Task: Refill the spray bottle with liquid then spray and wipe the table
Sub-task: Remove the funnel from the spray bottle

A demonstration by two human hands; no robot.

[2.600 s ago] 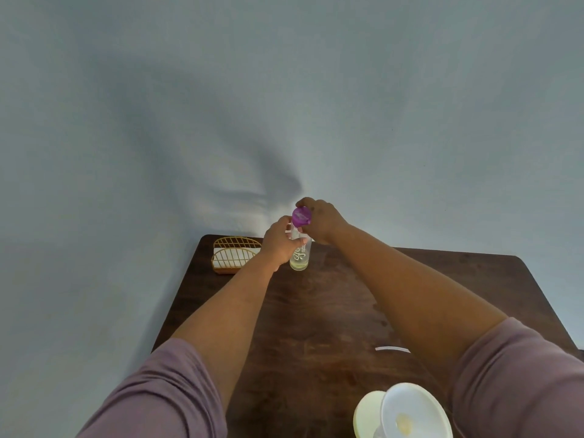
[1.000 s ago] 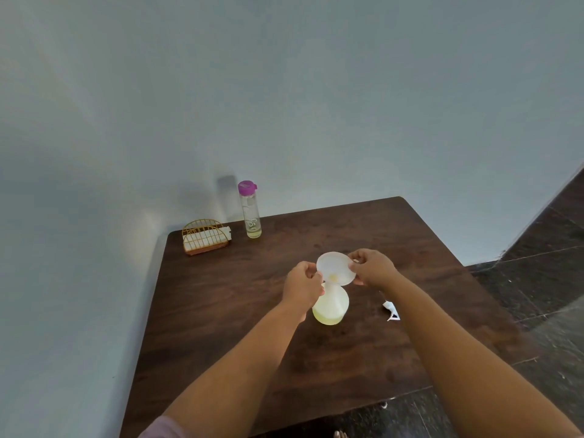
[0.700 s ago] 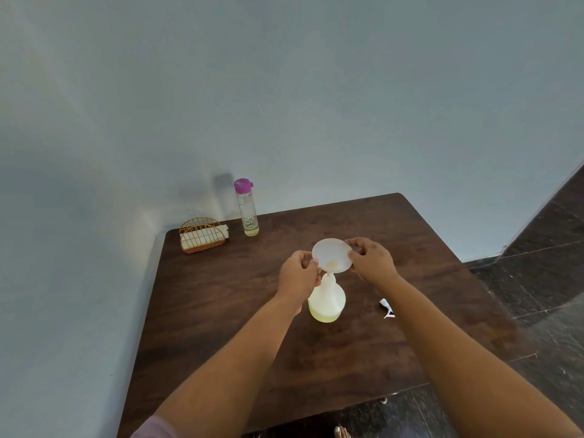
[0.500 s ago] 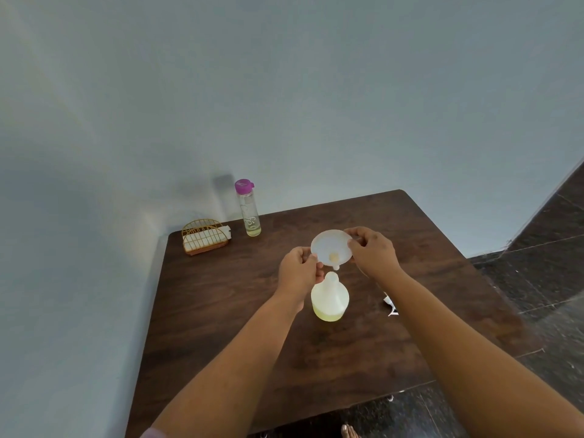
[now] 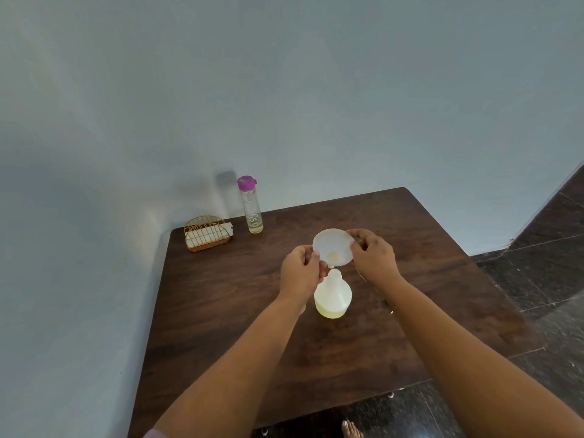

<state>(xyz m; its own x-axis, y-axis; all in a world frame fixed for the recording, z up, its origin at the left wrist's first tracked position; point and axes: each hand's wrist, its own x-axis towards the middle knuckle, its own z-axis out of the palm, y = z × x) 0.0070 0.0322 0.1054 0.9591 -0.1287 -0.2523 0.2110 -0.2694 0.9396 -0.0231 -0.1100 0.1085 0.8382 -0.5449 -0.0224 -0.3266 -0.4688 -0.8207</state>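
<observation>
Two hands up over the middle of the dark wooden table (image 5: 221, 311), both pinching the rim of a white funnel (image 5: 332, 246). Left hand (image 5: 300, 273) on the funnel's left edge, fingers curled in, thumb and fingertips grasping the rim. Right hand (image 5: 374, 256) on the right edge, likewise grasping it. Funnel lifted, its short spout just above the open neck of the spray bottle (image 5: 332, 295), apparently clear of it. Spray bottle upright on the table, directly under the funnel, translucent white, pale yellow liquid in its lower part, no spray head on. Clear bottle with a purple cap (image 5: 251, 205) upright near the far left edge, a little yellowish liquid at its bottom. Gold wire holder (image 5: 207, 237) just left of that bottle, something white inside.
</observation>
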